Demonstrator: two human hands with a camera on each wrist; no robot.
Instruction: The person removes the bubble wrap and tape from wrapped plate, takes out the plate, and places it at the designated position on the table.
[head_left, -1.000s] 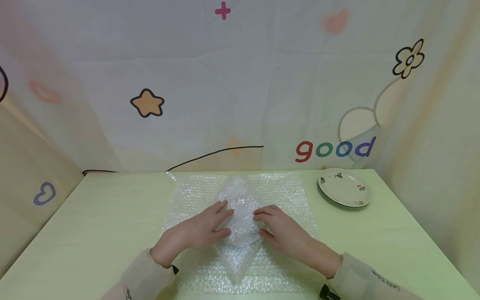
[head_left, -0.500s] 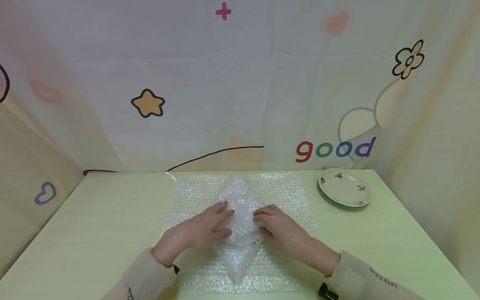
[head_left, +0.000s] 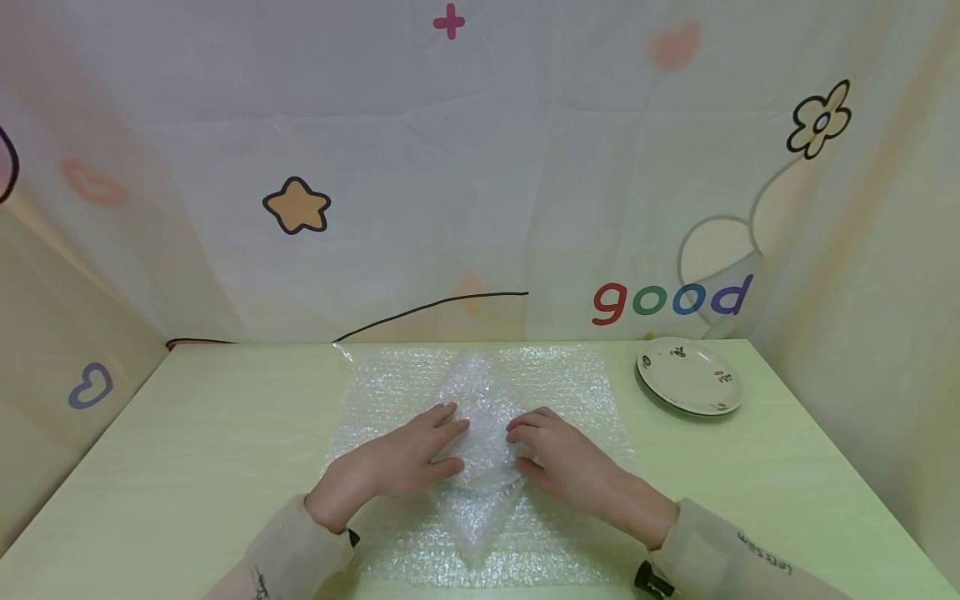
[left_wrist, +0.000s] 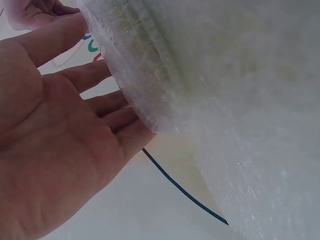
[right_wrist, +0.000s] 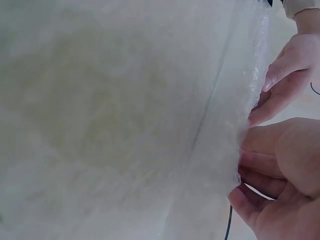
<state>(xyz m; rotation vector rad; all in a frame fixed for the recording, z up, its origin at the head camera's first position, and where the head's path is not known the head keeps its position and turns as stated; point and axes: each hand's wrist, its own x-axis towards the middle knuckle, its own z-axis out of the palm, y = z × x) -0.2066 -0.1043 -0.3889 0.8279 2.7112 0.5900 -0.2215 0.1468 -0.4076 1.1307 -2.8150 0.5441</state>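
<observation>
A sheet of bubble wrap (head_left: 397, 379) lies on the table, its left and right sides folded inward into a bundle (head_left: 487, 446) at the middle. What the folds cover is hidden, though a curved edge shows faintly through them in the left wrist view. My left hand (head_left: 405, 458) rests on the bundle's left side, fingers spread and fairly straight. On the opposite side, my right hand (head_left: 573, 471) lays its lightly bent fingers on the folded flap. In the right wrist view, the fingertips of the right hand (right_wrist: 280, 170) touch the wrap's edge.
At the back right of the pale green table (head_left: 210, 442) sits a small stack of white plates (head_left: 686, 375) with a floral pattern. A printed curtain (head_left: 480, 208) hangs along the table's back edge and both sides.
</observation>
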